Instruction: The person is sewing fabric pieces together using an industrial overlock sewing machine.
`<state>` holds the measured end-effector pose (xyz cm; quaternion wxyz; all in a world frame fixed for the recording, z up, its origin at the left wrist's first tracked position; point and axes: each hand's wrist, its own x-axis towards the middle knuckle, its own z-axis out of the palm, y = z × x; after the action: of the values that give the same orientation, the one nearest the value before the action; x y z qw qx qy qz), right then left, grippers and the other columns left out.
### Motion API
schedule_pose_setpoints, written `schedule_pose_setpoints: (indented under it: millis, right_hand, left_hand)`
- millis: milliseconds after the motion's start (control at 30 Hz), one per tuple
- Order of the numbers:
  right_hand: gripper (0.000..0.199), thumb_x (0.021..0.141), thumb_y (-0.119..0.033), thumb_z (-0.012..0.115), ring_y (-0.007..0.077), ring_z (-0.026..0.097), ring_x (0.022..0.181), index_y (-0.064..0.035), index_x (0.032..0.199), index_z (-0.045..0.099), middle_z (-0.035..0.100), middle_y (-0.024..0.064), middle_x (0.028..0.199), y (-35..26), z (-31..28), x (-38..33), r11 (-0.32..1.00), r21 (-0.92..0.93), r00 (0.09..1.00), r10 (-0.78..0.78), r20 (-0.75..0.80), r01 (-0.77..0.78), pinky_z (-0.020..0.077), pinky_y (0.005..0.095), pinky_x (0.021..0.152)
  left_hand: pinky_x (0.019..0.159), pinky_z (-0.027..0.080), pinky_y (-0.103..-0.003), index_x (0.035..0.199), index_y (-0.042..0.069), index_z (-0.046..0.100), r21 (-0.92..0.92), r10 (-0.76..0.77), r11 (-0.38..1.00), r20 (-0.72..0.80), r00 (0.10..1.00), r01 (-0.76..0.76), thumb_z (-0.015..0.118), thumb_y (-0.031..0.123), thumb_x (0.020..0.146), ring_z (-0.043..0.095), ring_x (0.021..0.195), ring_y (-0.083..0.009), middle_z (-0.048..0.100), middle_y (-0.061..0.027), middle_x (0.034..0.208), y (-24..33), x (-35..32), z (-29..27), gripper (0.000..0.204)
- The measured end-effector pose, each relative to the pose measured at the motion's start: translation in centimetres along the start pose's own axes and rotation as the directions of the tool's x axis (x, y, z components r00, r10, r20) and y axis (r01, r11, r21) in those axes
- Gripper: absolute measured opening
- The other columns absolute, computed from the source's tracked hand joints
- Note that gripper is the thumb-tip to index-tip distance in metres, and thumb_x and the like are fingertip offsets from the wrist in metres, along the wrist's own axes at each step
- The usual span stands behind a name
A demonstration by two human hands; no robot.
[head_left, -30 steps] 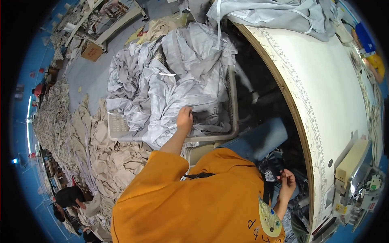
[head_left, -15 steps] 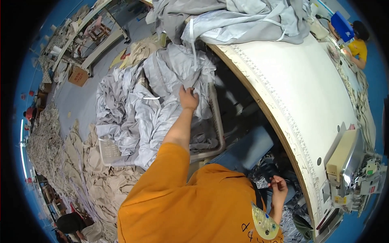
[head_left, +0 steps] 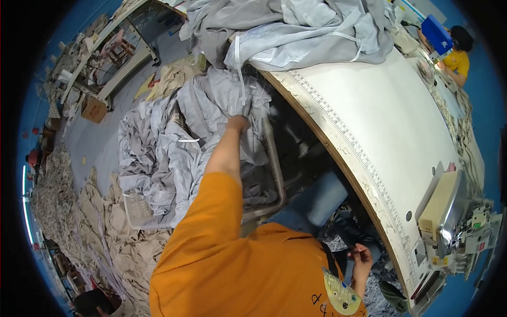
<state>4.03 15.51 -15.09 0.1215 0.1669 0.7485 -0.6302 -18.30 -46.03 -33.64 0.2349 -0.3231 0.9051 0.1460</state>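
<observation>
My left arm reaches out over a pale plastic basket heaped with light grey-blue cloth. At the heap's right side my left hand is closed on a fold of this cloth, its fingertips hidden. Low on the right, beside the table edge, my right hand is held close to my body with its fingers pinched together. Something small and reddish shows at those fingertips, too small to name. Dark patterned cloth lies behind the right hand.
A white table with a ruler strip curves along the right, bearing grey garments and a sewing machine. Beige cloth is piled at left. A cardboard box stands farther off. A person in yellow sits far right.
My left hand's fingers, spread on the cloth before, have closed on it. The right hand stays low by my body. The whole view has shifted slightly.
</observation>
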Motion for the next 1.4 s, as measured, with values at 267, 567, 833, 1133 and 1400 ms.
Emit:
schedule_pose_setpoints:
  millis: [267, 567, 833, 1133, 1400]
  right_hand:
    - [0.014, 0.087, 0.0, 0.057, 0.0083, 0.056, 0.07, 0.0007, 0.102, 0.059, 0.061, 0.0025, 0.084, -1.3, 2.7, 1.0, 0.99, -0.143, 0.995, 0.024, 0.097, -0.01, 0.0474, 0.0224, 0.064]
    - [0.039, 0.092, -0.017, 0.055, 0.0123, 0.056, 0.08, 0.0019, 0.124, 0.044, 0.062, 0.0085, 0.097, -9.7, 13.9, 4.8, 0.963, -0.154, 0.821, -0.099, 0.563, 0.222, 0.0444, 0.0239, 0.071]
    - [0.022, 0.075, -0.008, 0.059, 0.0251, 0.064, 0.087, 0.0002, 0.094, 0.066, 0.068, 0.0147, 0.092, -7.5, 21.4, 6.0, 0.884, -0.394, 0.772, 0.06, 0.633, 0.254, 0.0483, 0.032, 0.078]
    - [0.013, 0.057, -0.012, 0.059, 0.0226, 0.05, 0.054, -0.0074, 0.066, 0.052, 0.051, 0.0074, 0.067, -14.8, 5.7, -2.4, -0.154, -0.201, 0.085, -0.548, 0.832, 0.967, 0.0371, 0.0342, 0.044]
    - [0.016, 0.063, -0.002, 0.061, 0.0261, 0.049, 0.057, -0.002, 0.072, 0.048, 0.052, 0.0122, 0.071, -14.1, -7.1, -8.4, -0.147, -0.754, 0.373, -0.799, 0.472, 0.64, 0.0341, 0.033, 0.046]
  left_hand:
    - [0.076, 0.049, -0.029, 0.097, 0.007, 0.069, -0.621, 0.172, 0.541, -0.578, 0.798, -0.567, 0.055, 0.009, 0.088, 0.066, 0.086, -0.0192, 0.069, -0.0115, 0.093, -0.5, -12.6, 1.0, 0.017]
    - [0.061, 0.047, -0.035, 0.097, 0.014, 0.067, -0.57, 0.754, 0.142, -0.467, 0.461, -0.81, 0.062, 0.005, 0.077, 0.06, 0.071, -0.0286, 0.058, -0.0077, 0.074, 7.9, -38.7, 1.8, 0.022]
    - [0.067, 0.049, -0.031, 0.104, 0.011, 0.065, -0.656, 0.926, -0.18, -0.365, 0.099, -0.733, 0.063, 0.002, 0.079, 0.063, 0.078, -0.0225, 0.065, -0.0055, 0.087, 11.5, -43.9, -1.0, 0.027]
    - [0.108, 0.025, -0.045, 0.131, 0.012, 0.044, 0.213, 0.912, 0.355, -0.293, 0.287, -0.91, 0.058, -0.003, 0.066, 0.033, 0.131, -0.0305, 0.039, -0.01, 0.139, 8.6, -33.3, -2.2, 0.068]
    - [0.104, 0.031, -0.044, 0.134, 0.007, 0.04, -0.136, 0.671, 0.638, -0.385, 0.634, -0.758, 0.072, 0.029, 0.069, 0.04, 0.123, -0.0367, 0.037, -0.0207, 0.137, 10.7, -30.1, 5.9, 0.076]
